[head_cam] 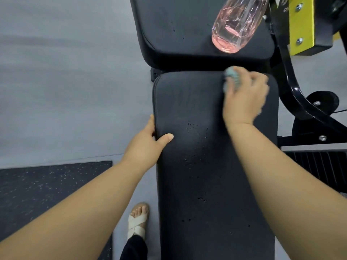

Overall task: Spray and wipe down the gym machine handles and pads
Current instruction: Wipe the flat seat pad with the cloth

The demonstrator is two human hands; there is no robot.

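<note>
A long black bench pad (202,166) runs from the bottom of the view up to the middle, dotted with small droplets. My right hand (244,96) presses a crumpled light-blue cloth (231,76) onto the pad's far right corner; the hand is blurred. My left hand (148,141) grips the pad's left edge, thumb on top and fingers round the side. Beyond a gap lies a second black pad (178,29). On it stands a clear spray bottle (236,25) with pink liquid, its top cut off by the frame.
A black curved machine frame (293,87) with a yellow plate (301,23) stands to the right, above a ribbed black footplate (319,169). Grey floor (65,72) spreads left, with a speckled black mat (47,194) at lower left. My sandalled foot (138,220) stands beside the bench.
</note>
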